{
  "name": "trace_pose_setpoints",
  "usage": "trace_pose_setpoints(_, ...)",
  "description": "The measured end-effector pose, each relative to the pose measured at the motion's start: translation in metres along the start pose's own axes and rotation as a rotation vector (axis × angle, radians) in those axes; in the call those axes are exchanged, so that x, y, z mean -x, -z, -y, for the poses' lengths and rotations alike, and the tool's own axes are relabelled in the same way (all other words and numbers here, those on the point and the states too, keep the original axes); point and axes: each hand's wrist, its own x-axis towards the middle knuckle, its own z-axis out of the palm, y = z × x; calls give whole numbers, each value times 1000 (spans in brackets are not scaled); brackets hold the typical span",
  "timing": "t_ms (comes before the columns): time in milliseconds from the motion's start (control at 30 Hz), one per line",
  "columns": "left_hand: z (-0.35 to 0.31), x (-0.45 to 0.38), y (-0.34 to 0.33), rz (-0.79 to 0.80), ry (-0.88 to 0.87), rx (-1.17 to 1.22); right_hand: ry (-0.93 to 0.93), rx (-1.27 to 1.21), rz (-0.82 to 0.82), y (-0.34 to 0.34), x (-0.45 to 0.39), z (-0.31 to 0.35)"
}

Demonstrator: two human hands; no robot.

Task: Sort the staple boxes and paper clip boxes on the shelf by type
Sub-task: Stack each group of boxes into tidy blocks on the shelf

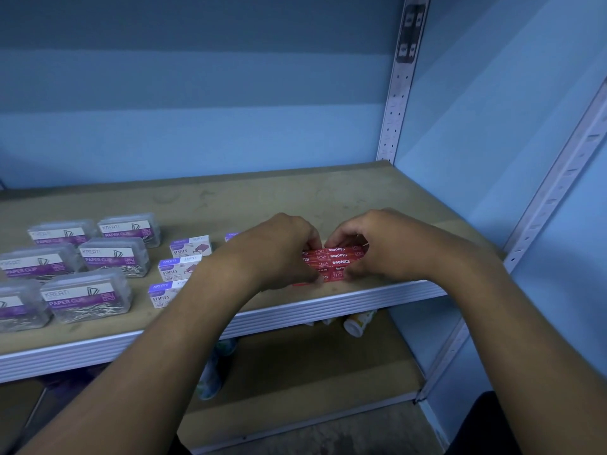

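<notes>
At your 5 o'clock, under the upper board, a white bottle (358,323) lies tipped on the lower shelf (312,372). At 6 o'clock sits a blurred patterned item (213,372). A perforated metal upright (399,93) rises at 1 o'clock against the blue wall (197,93).

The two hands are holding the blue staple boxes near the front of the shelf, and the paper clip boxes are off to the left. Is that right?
Not quite: the staple boxes in the hands are red, not blue. The head view shows the left hand and the right hand gripping them near the front edge of the shelf, with the clear paper clip boxes off to the left, as you said.
</notes>
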Motion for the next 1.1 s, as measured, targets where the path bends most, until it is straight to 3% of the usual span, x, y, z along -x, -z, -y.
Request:
trace_pose_setpoints(400,-2,1,-4,-45,-3,-15,-11,30,35,3,-3,3)
trace_pose_setpoints(700,27,32,23,-238,22,20,79,-135,-161,5,-3,13)
trace_pose_setpoints(1100,83,75,39,-273,151,11,186,-132,-156,-17,-33,60)
